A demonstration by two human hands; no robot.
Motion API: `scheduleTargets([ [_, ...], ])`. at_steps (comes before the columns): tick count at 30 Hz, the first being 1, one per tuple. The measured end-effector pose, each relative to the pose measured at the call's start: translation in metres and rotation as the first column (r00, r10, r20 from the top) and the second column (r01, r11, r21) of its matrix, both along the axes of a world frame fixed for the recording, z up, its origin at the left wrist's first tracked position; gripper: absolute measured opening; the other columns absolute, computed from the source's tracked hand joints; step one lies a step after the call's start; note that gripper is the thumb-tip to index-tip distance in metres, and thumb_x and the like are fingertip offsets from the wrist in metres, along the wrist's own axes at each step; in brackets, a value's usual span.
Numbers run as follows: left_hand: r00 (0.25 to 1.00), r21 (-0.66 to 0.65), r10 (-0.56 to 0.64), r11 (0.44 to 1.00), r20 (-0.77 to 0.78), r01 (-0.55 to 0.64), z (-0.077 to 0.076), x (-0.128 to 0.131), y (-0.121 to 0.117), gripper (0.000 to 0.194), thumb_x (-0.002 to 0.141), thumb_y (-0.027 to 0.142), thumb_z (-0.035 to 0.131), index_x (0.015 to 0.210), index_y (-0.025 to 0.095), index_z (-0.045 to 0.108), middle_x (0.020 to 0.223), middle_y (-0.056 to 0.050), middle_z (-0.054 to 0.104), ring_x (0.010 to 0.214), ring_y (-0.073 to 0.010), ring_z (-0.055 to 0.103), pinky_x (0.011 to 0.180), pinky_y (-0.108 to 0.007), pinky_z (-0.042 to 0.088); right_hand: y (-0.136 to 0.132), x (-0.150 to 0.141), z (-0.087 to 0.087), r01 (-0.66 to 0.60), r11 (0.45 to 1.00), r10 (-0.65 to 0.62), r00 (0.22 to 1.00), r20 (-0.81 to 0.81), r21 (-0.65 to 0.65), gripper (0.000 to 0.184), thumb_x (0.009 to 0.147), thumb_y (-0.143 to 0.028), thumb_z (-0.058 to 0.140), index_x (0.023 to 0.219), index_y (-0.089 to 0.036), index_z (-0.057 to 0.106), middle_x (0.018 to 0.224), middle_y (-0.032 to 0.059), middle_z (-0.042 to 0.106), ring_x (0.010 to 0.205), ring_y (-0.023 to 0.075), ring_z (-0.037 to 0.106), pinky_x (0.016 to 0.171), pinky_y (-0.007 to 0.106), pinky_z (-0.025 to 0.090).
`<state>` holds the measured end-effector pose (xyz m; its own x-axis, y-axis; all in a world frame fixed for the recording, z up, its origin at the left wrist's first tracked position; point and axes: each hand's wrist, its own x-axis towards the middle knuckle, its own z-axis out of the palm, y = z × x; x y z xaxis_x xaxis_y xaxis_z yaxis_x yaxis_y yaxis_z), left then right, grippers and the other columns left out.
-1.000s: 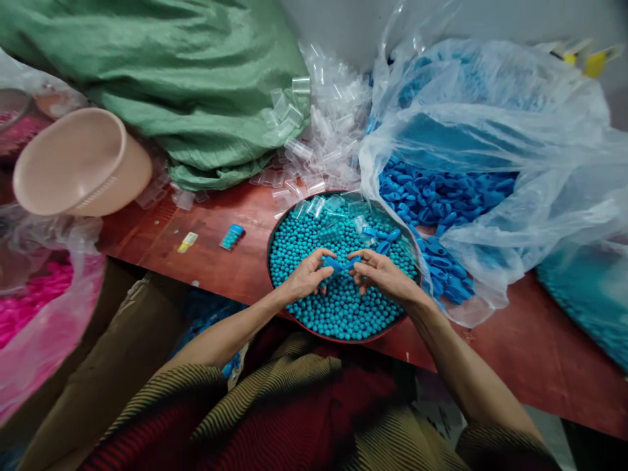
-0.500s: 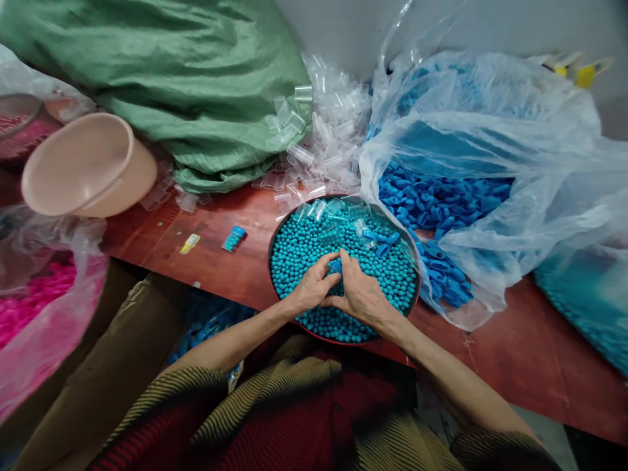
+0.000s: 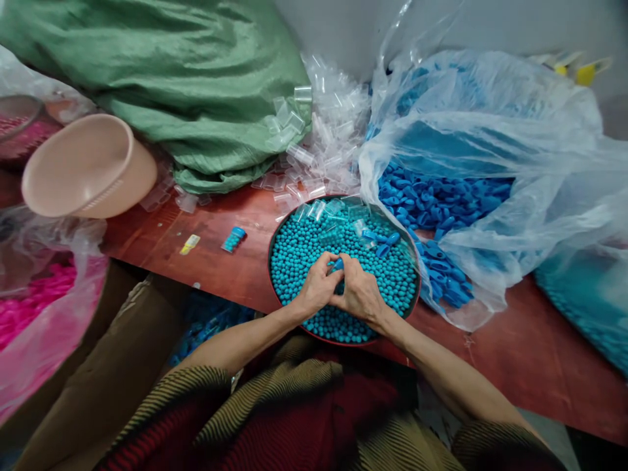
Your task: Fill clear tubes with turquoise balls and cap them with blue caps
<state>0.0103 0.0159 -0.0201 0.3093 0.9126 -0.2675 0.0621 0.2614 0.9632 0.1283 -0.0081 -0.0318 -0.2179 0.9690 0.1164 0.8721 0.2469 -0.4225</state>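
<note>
Over a round tray (image 3: pixel 270 275) of turquoise beads (image 3: pixel 299 255), my left hand (image 3: pixel 318 285) and my right hand (image 3: pixel 362 291) meet with fingers curled together. Between their fingertips shows a small blue plastic cap (image 3: pixel 337 265); both hands grip it, and whatever is below it is hidden by the fingers. Several loose blue caps (image 3: pixel 386 243) lie on the beads just beyond my right hand. Clear plastic tubes (image 3: pixel 333 219) rest on the beads near the tray's far rim. To the left on the table is a bead-filled tube with a blue cap (image 3: pixel 234 239).
A pile of clear tubes (image 3: pixel 333 144) lies behind the tray beside a green sack (image 3: pixel 206 98). At right, a plastic bag (image 3: pixel 530 216) spills blue caps. A beige bowl (image 3: pixel 78 170) and a small yellow-and-white piece (image 3: pixel 190 244) are on the red table (image 3: pixel 161 245). Pink pieces (image 3: pixel 39 294) fill a lined box.
Both hands have drawn closer together, with their fingers more tightly closed around the blue cap. The things on the table stay where they were.
</note>
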Motion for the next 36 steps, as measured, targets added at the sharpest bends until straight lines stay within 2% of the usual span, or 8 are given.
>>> scheduleTargets([
  [7,0.977,0.076,-0.134,0.986,-0.166,0.148,-0.002,-0.036,0.011,0.034,0.082,0.028,0.051,0.115,0.018,0.05,0.076,0.002,0.054,0.063,-0.0104,0.047,0.061,-0.022,0.041,-0.008,-0.007,0.013,-0.072,0.987,0.077,0.997,0.028,-0.145,0.075,0.085,-0.049,0.051,0.144,-0.014,0.022,0.123,0.0194,0.051,0.091,0.0275,0.063,0.061,0.034,0.051],
  [11,0.93,0.261,0.092,0.965,-0.357,0.005,0.006,-0.093,0.028,0.04,0.083,0.033,0.049,0.119,0.018,0.049,0.09,-0.001,0.06,0.077,-0.0142,0.055,0.071,-0.026,0.045,-0.004,0.012,0.012,-0.057,0.99,0.058,0.998,0.004,-0.127,0.047,0.089,-0.042,0.048,0.129,-0.018,0.047,0.114,0.0129,0.06,0.097,0.0247,0.062,0.07,0.032,0.051],
  [16,0.584,0.523,0.455,0.85,-0.672,-0.06,0.006,-0.14,0.05,0.04,0.082,0.03,0.047,0.118,0.014,0.054,0.106,-0.011,0.062,0.099,-0.025,0.056,0.09,-0.04,0.042,0.017,0.05,0.004,0.12,0.992,-0.122,0.992,-0.044,-0.035,0.023,0.092,-0.027,0.043,0.1,-0.02,0.063,0.098,0.0066,0.067,0.092,0.0197,0.062,0.077,0.029,0.047],
  [19,0.428,0.619,0.54,0.783,-0.725,0.059,0.004,-0.125,0.056,0.036,0.084,0.026,0.045,0.115,0.012,0.056,0.109,-0.014,0.061,0.103,-0.0285,0.054,0.092,-0.043,0.041,0.039,0.068,0.005,0.232,0.971,-0.235,0.971,0.047,0.059,0.025,0.092,-0.026,0.043,0.107,-0.017,0.062,0.104,0.0091,0.065,0.095,0.0213,0.06,0.076,0.03,0.045],
  [23,0.576,0.567,0.328,0.768,-0.749,0.3,-0.003,-0.068,0.059,0.027,0.088,0.023,0.045,0.11,0.015,0.058,0.106,-0.01,0.062,0.101,-0.0226,0.056,0.091,-0.035,0.044,0.069,0.077,0.008,0.194,0.98,-0.199,0.938,0.283,0.045,0.028,0.089,-0.027,0.049,0.114,-0.018,0.059,0.107,0.0104,0.062,0.093,0.0229,0.056,0.069,0.03,0.04],
  [27,0.574,0.469,0.145,0.748,-0.806,0.47,-0.013,-0.019,0.066,0.031,0.087,0.023,0.051,0.117,0.017,0.053,0.111,-0.009,0.059,0.104,-0.0214,0.056,0.09,-0.032,0.045,0.071,0.073,0.014,0.129,0.991,-0.13,0.896,0.425,0.033,0.018,0.089,-0.025,0.048,0.099,-0.017,0.061,0.097,0.0093,0.062,0.087,0.0221,0.052,0.066,0.03,0.034],
  [31,0.545,0.422,0.11,0.762,-0.831,0.491,-0.016,-0.003,0.075,0.034,0.086,0.024,0.055,0.118,0.016,0.051,0.114,-0.009,0.057,0.103,-0.0219,0.056,0.087,-0.032,0.045,0.046,0.058,0.013,0.023,0.987,-0.102,0.858,0.504,0.159,0.013,0.087,-0.025,0.05,0.086,-0.014,0.059,0.087,0.0118,0.063,0.083,0.0241,0.051,0.07,0.033,0.029],
  [36,0.546,0.382,0.058,0.775,-0.836,0.503,-0.02,-0.001,0.084,0.026,0.085,0.027,0.056,0.11,0.018,0.055,0.105,-0.008,0.06,0.1,-0.0224,0.057,0.086,-0.033,0.045,0.029,0.039,-0.006,-0.096,0.992,0.042,0.863,0.504,0.083,0.016,0.09,-0.028,0.051,0.081,-0.017,0.058,0.071,0.007,0.063,0.074,0.0213,0.051,0.068,0.032,0.025],
])
